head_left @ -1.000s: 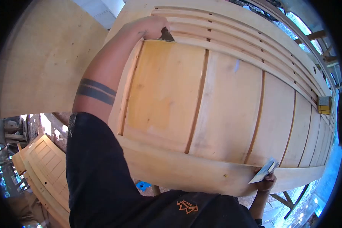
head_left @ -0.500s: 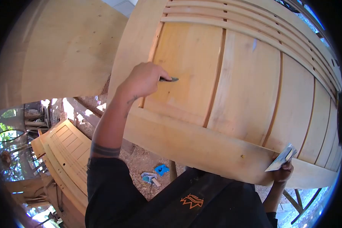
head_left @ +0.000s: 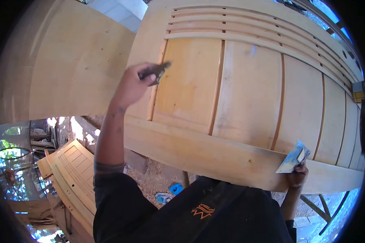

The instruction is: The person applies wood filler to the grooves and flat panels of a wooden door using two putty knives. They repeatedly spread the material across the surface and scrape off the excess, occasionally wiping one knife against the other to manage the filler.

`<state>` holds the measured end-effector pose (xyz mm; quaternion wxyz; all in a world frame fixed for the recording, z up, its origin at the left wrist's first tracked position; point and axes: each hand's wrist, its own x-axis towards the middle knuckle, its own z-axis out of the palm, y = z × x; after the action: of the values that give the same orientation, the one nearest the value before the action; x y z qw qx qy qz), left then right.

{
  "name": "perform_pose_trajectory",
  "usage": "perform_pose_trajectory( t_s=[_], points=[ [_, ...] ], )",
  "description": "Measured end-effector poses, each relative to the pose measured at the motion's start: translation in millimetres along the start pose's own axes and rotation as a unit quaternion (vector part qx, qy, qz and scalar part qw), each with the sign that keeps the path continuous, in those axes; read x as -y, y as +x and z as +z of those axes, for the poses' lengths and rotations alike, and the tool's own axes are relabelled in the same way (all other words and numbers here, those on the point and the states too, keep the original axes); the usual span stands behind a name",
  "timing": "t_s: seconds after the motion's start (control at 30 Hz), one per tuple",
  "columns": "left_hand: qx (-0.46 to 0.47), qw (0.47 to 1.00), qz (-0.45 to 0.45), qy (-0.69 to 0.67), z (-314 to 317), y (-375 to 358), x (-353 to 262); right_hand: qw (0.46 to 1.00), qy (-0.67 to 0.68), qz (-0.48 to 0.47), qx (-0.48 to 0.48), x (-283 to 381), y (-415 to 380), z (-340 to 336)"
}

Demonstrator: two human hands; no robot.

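Note:
My left hand [head_left: 134, 83] is closed around a dark scraper [head_left: 155, 73], raised over the left edge of a wooden door panel. The tool's tip points up and to the right, near the panel's upper left. Below it lies the large pale wooden door [head_left: 247, 89], with framed panels and thin slats along its far side. Yellowish patches mark the leftmost panel [head_left: 186, 81]. At the door's near edge, my right hand [head_left: 298, 177] grips a flat bluish plate [head_left: 293, 158] smeared with cream-coloured paste, tilted upward.
A broad plain board [head_left: 77, 60] lies to the left. Lower down on that side leans another panelled wooden door [head_left: 71, 174]. Blue scraps [head_left: 176, 188] are on the ground, and a yellow-and-grey box [head_left: 357, 92] sits at the far right.
My left hand has lifted off the leftmost panel and moved up and left with the scraper, turning it so more of it shows. My right hand still holds the plate.

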<state>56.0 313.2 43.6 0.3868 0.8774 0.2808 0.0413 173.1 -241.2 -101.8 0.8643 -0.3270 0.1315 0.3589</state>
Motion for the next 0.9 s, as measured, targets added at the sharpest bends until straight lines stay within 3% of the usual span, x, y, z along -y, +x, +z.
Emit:
perform_pose_trajectory(
  t_s=[0.13, 0.33, 0.43, 0.63, 0.83, 0.9],
  points=[
    [-0.032, 0.987, -0.094, -0.127, -25.7, 48.8, 29.5, 1.000, 0.008, 0.007, 0.005, 0.1, 3.7, 1.6],
    [-0.097, 0.973, -0.153, -0.142, -42.5, 107.7, 83.0, 0.999, -0.009, -0.019, -0.038, -1.7, 0.4, -2.7],
    [-0.069, 0.991, -0.098, -0.063, -34.9, 124.3, 105.0, 0.998, -0.022, -0.026, -0.051, -3.4, -1.5, -3.4],
    [-0.066, 0.993, -0.071, 0.068, -19.8, 136.4, 94.9, 0.997, -0.051, -0.005, -0.049, -1.7, -1.4, -2.6],
    [-0.042, 0.964, -0.090, 0.245, -4.4, 140.2, 69.0, 0.996, -0.047, -0.024, -0.069, -3.8, -0.5, 2.3],
    [-0.043, 0.974, -0.078, 0.210, -5.1, 141.2, 77.0, 0.997, -0.056, -0.018, -0.053, -4.4, 0.8, 8.6]
  ],
)
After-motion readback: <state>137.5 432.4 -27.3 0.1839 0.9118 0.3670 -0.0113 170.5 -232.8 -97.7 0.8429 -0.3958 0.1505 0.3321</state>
